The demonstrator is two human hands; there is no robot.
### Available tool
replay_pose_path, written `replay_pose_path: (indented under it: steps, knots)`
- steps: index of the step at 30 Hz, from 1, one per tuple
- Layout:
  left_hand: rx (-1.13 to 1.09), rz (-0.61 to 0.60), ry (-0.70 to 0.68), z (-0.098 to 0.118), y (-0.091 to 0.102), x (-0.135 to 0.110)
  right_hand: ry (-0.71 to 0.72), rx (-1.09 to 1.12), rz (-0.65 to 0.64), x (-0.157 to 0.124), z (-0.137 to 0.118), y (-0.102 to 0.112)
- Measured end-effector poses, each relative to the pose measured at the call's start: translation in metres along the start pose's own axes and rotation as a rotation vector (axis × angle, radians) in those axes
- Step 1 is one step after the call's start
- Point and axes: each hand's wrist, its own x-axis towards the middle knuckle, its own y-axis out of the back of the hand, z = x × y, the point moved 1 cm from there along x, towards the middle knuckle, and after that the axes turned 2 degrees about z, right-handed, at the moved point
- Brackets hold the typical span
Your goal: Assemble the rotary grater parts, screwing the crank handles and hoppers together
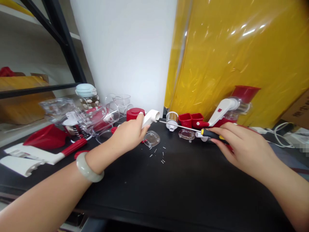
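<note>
**A:** Head view: what do the grips hold?

**B:** The left grip is clenched round a smooth white plastic tube near the table's far edge. The right grip grasps a screwdriver with a black-and-yellow handle, its thin steel shaft pointing toward the tube.

**A:** And the surface?

**B:** It's a matte black table. Tiny metal screws are strewn mid-table, near a clear round disc. A white wall stands behind, with glossy, crinkled yellow film toward the far right corner.

**A:** Containers?

**B:** Two red square cups sit at the far edge; I cannot tell what's inside. A ribbed metal drum stands just beside them. Clear tubs toward the far left corner hold red and white parts.
</note>
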Motion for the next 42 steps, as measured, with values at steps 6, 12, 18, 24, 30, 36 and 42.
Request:
replay_pose_path:
  steps: [6,12,18,24,30,36,42]
  knots:
    - [0.014,0.01,0.026,-0.001,0.003,0.0,0.016,0.016,0.091,0.002,-0.002,-0.001]
    - [-0.013,-0.002,-0.004,0.0,-0.002,-0.001,0.029,0.033,0.13,-0.002,-0.002,-0.001]
    - [-0.036,0.045,0.045,-0.003,0.004,0.0,-0.046,0.103,0.172,-0.001,0.004,-0.01]
    - [-0.236,0.05,-0.007,-0.005,0.006,-0.002,-0.026,-0.139,0.018,-0.006,0.01,-0.005]
    - [-0.507,0.009,-0.016,-0.008,0.002,-0.001,-0.032,-0.185,0.041,-0.001,-0.002,0.014]
    - [-0.647,0.017,-0.024,-0.008,0.0,0.002,-0.083,0.067,-0.069,0.0,-0.003,0.012]
    - [-1.022,-0.098,0.085,-0.006,-0.002,0.001,-0.073,0.257,-0.075,0.001,0.006,0.011]
